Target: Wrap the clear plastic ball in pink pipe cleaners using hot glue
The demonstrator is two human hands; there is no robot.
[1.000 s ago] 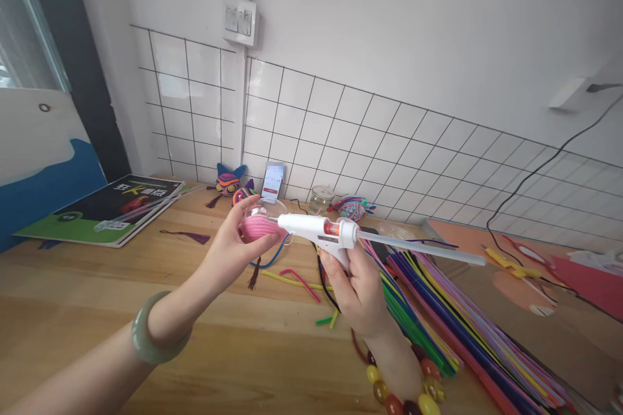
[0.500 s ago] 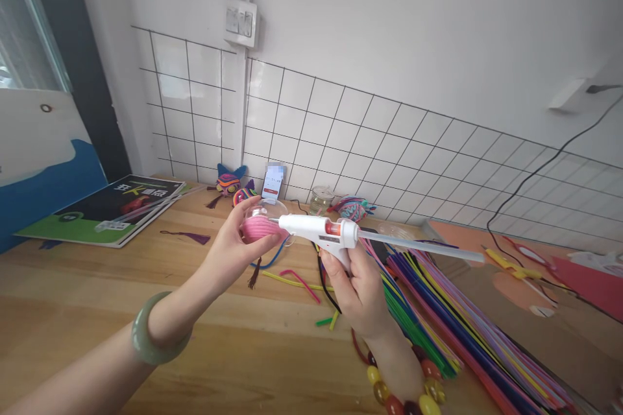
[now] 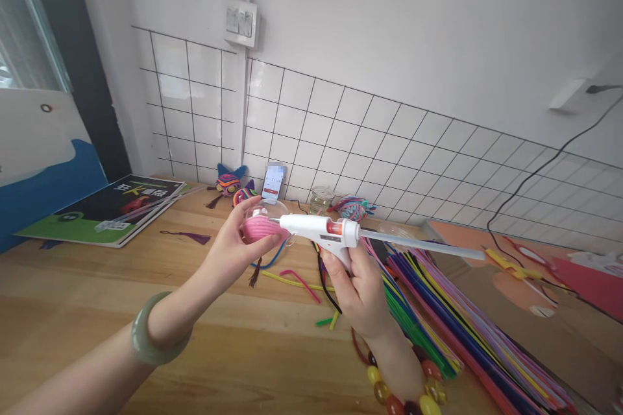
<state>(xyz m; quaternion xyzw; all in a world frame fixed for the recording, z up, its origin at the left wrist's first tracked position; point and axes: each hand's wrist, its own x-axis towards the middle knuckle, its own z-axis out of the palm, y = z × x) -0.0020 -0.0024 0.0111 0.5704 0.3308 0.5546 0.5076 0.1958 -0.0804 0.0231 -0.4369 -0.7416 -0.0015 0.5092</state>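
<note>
My left hand [image 3: 241,233] is closed around a clear plastic ball [image 3: 267,206] whose lower part is covered in rows of pink pipe cleaner [image 3: 260,229]. In my right hand [image 3: 357,285] is a white glue gun [image 3: 318,228], gripped by its handle. Its nozzle points left and reaches the ball, just above the pink rows; whether it touches cannot be made out. A long translucent glue stick [image 3: 423,244] sticks out from the gun's back end. A dark tassel [image 3: 254,272] hangs or lies just below the ball.
Bundled colourful pipe cleaners [image 3: 467,318] lie to the right, near a yellow-handled tool [image 3: 511,266] with a cord. Short pipe cleaner pieces [image 3: 302,282] are scattered mid-table. Along the wall stand a phone [image 3: 273,181], a glass jar [image 3: 322,200] and wrapped animal figures [image 3: 228,181]. A book [image 3: 107,207] lies left.
Almost nothing differs. The glue gun's back end and glue stick have shifted very slightly; both hands keep their hold in the same place.
</note>
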